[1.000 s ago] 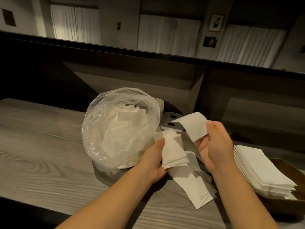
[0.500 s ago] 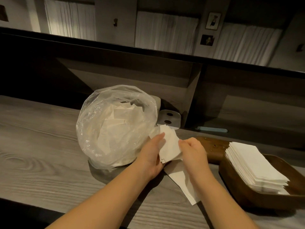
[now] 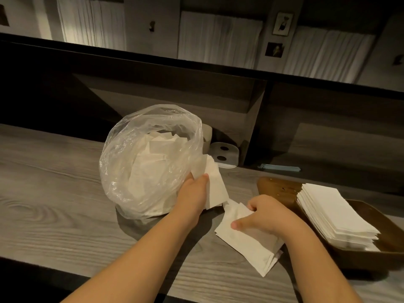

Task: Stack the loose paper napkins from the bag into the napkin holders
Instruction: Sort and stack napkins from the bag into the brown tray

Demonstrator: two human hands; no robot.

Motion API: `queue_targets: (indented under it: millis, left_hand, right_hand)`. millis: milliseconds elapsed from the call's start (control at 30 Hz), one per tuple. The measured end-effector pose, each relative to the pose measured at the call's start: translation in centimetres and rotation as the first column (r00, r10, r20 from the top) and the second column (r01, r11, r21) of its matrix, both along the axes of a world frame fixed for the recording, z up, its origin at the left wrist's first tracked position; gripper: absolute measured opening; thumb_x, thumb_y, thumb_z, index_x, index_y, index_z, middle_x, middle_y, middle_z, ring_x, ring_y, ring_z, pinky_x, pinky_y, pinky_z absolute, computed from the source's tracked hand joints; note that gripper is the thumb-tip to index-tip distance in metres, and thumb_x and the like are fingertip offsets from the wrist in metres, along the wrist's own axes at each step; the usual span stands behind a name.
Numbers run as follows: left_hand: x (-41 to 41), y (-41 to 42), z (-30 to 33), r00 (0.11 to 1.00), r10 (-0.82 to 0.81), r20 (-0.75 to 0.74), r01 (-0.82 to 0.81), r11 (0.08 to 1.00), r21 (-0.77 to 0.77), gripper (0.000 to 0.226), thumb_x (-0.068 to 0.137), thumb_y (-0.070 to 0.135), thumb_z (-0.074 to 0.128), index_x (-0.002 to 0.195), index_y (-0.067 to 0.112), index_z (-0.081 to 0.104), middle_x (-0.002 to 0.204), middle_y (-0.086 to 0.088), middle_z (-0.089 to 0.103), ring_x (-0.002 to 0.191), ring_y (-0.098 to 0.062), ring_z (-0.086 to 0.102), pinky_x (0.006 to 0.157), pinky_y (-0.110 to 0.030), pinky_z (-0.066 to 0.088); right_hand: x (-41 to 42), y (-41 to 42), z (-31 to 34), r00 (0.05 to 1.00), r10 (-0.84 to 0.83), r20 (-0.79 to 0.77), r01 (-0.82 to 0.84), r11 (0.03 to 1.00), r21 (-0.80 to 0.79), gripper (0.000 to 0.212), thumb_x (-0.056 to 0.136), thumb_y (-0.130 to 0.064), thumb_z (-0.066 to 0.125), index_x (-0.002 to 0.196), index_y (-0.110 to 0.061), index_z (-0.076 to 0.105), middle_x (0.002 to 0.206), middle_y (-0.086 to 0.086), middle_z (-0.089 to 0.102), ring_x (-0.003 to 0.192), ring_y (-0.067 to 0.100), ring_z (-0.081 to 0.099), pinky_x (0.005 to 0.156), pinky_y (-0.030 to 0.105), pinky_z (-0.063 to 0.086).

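Observation:
A clear plastic bag (image 3: 144, 162) full of loose white napkins stands on the grey wooden counter (image 3: 54, 193). My left hand (image 3: 194, 193) holds a small stack of napkins (image 3: 215, 186) upright just right of the bag. My right hand (image 3: 266, 215) rests on a loose pile of napkins (image 3: 249, 243) lying flat on the counter, fingers pinching the top sheet. At the right, a dark wooden napkin holder (image 3: 393, 243) carries a tall neat stack of napkins (image 3: 334, 213).
A white plastic piece with two dark holes (image 3: 223, 154) sits behind the bag against the shelf divider. A pale blue strip (image 3: 279, 167) lies in the back recess. The counter's front edge runs across the bottom.
My right hand has added its single napkin to the stack in my left hand, then dropped down to the pile on the counter. The view shifted left, showing more of the holder.

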State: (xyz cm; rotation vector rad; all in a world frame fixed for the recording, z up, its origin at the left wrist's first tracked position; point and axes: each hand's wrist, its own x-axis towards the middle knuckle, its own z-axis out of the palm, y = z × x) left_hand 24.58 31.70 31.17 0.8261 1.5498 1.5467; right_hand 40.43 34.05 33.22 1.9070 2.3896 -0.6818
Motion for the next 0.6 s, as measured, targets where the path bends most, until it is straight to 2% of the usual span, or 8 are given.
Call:
queue_targets:
  millis: [67, 133, 200, 267, 367, 433, 500, 600]
  left_hand:
    - [0.0, -0.2, 0.1, 0.998, 0.010, -0.054, -0.010, 1.000, -0.001, 0.044, 0.103, 0.029, 0.043, 0.147, 0.020, 0.038, 0.135, -0.001, 0.047, 0.115, -0.024, 0.044, 0.098, -0.034, 0.037]
    - [0.0, -0.4, 0.0, 0.994, 0.011, -0.108, -0.012, 1.000, -0.009, 0.046, 0.104, 0.030, 0.042, 0.148, 0.019, 0.036, 0.143, -0.004, 0.045, 0.128, -0.028, 0.042, 0.111, -0.040, 0.035]
    - [0.0, -0.5, 0.0, 0.990, 0.015, -0.142, -0.017, 1.000, -0.017, 0.047, 0.104, 0.031, 0.041, 0.149, 0.018, 0.036, 0.147, -0.007, 0.043, 0.133, -0.031, 0.041, 0.114, -0.043, 0.032]
    - [0.0, -0.4, -0.1, 0.988, 0.016, -0.156, -0.022, 0.999, -0.032, 0.047, 0.105, 0.033, 0.040, 0.149, 0.018, 0.036, 0.147, -0.009, 0.044, 0.132, -0.032, 0.041, 0.114, -0.044, 0.033]
    - [-0.1, -0.3, -0.1, 0.990, 0.003, -0.144, -0.008, 0.999, -0.039, 0.045, 0.104, 0.033, 0.041, 0.147, 0.019, 0.038, 0.144, -0.009, 0.046, 0.129, -0.032, 0.044, 0.112, -0.047, 0.035]
    - [-0.1, -0.2, -0.2, 0.990, -0.012, -0.142, 0.007, 0.999, -0.040, 0.044, 0.104, 0.034, 0.041, 0.146, 0.021, 0.039, 0.142, -0.009, 0.048, 0.127, -0.032, 0.046, 0.111, -0.049, 0.038]
    - [0.0, -0.2, -0.3, 0.985, -0.024, -0.171, 0.015, 0.999, -0.051, 0.045, 0.104, 0.034, 0.041, 0.146, 0.021, 0.039, 0.142, -0.009, 0.048, 0.128, -0.032, 0.046, 0.111, -0.049, 0.037]
    - [-0.2, -0.1, -0.4, 0.980, -0.024, -0.197, 0.014, 0.998, -0.055, 0.045, 0.104, 0.034, 0.040, 0.147, 0.020, 0.039, 0.143, -0.008, 0.048, 0.130, -0.032, 0.044, 0.112, -0.049, 0.035]
  right_hand:
    - [0.4, -0.2, 0.2, 0.994, 0.043, -0.096, -0.040, 0.999, 0.037, 0.035, 0.077, -0.038, 0.080, 0.080, -0.019, 0.050, 0.080, 0.000, 0.050, 0.070, 0.013, 0.046, 0.062, 0.025, 0.037]
    - [0.7, -0.4, 0.4, 0.984, 0.050, -0.172, -0.038, 0.997, 0.071, 0.032, 0.078, -0.028, 0.080, 0.086, -0.021, 0.050, 0.092, -0.002, 0.058, 0.080, 0.014, 0.054, 0.066, 0.025, 0.043]
    - [1.0, -0.3, 0.4, 0.974, 0.035, -0.223, -0.019, 0.997, 0.074, 0.036, 0.078, -0.025, 0.081, 0.096, -0.024, 0.051, 0.105, -0.005, 0.059, 0.090, 0.013, 0.058, 0.067, 0.022, 0.046]
    - [1.2, -0.2, 0.4, 0.977, 0.022, -0.214, -0.004, 0.996, 0.084, 0.048, 0.076, -0.026, 0.083, 0.109, -0.027, 0.048, 0.110, -0.007, 0.055, 0.088, 0.010, 0.057, 0.067, 0.021, 0.049]
    - [1.3, -0.2, 0.4, 0.984, -0.011, -0.179, 0.018, 0.999, 0.033, 0.067, 0.076, -0.027, 0.083, 0.128, -0.024, 0.041, 0.111, -0.008, 0.050, 0.090, 0.011, 0.055, 0.066, 0.019, 0.047]
    - [1.3, -0.1, 0.4, 0.990, -0.035, -0.140, 0.037, 0.999, 0.016, 0.070, 0.076, -0.031, 0.083, 0.132, -0.017, 0.042, 0.111, -0.004, 0.054, 0.093, 0.012, 0.056, 0.069, 0.021, 0.046]
    - [1.2, -0.2, 0.4, 0.992, -0.045, -0.116, 0.047, 0.999, 0.014, 0.070, 0.076, -0.033, 0.083, 0.131, -0.015, 0.044, 0.109, -0.002, 0.056, 0.093, 0.013, 0.057, 0.070, 0.022, 0.046]
    - [1.2, -0.2, 0.4, 0.990, -0.021, -0.139, 0.026, 0.999, 0.028, 0.061, 0.077, -0.029, 0.083, 0.122, -0.022, 0.043, 0.098, -0.005, 0.055, 0.084, 0.012, 0.056, 0.063, 0.021, 0.044]
